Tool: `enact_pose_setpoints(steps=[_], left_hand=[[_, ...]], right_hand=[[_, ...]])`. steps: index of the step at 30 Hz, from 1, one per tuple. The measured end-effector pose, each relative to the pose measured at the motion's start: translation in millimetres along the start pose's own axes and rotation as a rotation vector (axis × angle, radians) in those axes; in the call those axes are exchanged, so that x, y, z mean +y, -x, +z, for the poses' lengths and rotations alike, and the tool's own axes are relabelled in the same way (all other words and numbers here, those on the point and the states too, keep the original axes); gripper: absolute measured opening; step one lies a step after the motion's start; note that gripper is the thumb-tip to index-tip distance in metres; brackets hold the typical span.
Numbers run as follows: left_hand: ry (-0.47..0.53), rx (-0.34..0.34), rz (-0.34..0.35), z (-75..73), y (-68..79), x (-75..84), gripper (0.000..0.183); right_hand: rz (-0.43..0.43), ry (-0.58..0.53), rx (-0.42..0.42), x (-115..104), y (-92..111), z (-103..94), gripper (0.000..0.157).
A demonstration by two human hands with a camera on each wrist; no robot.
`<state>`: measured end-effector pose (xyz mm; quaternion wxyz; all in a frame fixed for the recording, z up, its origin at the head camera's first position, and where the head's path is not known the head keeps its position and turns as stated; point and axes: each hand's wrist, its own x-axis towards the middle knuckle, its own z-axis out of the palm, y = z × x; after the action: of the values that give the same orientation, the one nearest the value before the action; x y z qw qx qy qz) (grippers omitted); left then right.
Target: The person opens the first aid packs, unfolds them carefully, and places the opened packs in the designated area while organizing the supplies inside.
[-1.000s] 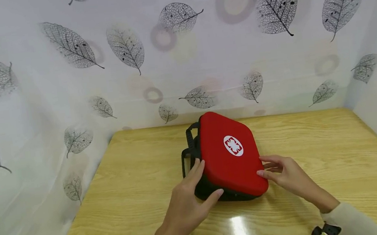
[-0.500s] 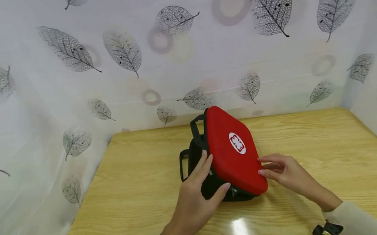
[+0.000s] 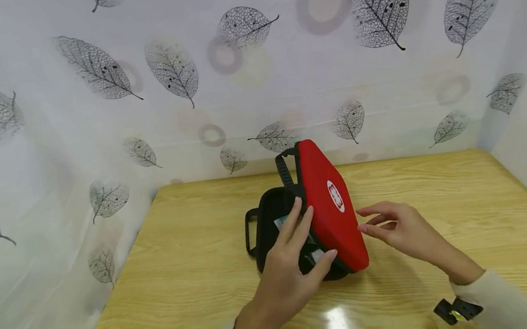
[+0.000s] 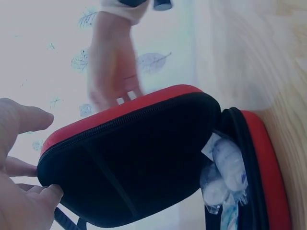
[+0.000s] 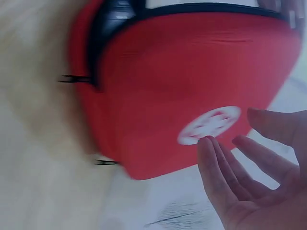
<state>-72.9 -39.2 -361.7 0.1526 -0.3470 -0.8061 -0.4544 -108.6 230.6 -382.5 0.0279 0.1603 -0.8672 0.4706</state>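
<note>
A red first-aid case [image 3: 335,216] with a white cross emblem sits in the middle of the table, its lid tilted up toward the right. Against the lid's raised rim rest the fingertips of my left hand [image 3: 288,273], fingers fairly straight and thumb spread apart. My right hand [image 3: 400,227] is just right of the lid, fingers loosely bent and holding nothing. The left wrist view shows the lid's dark lining [image 4: 144,167] and white, plastic-wrapped rolls [image 4: 228,163] in the base. My left hand covers part of the base in the head view.
One black handle [image 3: 283,170] is on the lid, another black handle [image 3: 250,231] on the base's left side. The wooden table [image 3: 194,237] extends around the case. A leaf-printed sheet [image 3: 265,93] hangs behind and at both sides.
The lid has swung up and rightward from nearly closed, exposing the inside. My left hand has moved up and right with it; my right hand's fingertips have come off the lid's edge.
</note>
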Motion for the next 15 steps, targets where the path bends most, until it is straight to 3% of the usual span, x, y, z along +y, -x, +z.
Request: enact_pose_setpoints(steps=[5,9,15], left_hand=[[0.017,-0.001,0.019,5.2,-6.0,4.0,0.076],[0.028,-0.002,0.07,9.7,-11.0,5.8,0.076],[0.069,-0.034,0.122,14.1,-19.5,7.9,0.078]], right_hand=[[-0.048,0.037,0.041,-41,-5,-16.1,0.038],[-0.121,0.049,0.058,-72,-7,-17.4,0.04],[-0.263,0.11,0.107,-94,-5,-12.5,0.039]])
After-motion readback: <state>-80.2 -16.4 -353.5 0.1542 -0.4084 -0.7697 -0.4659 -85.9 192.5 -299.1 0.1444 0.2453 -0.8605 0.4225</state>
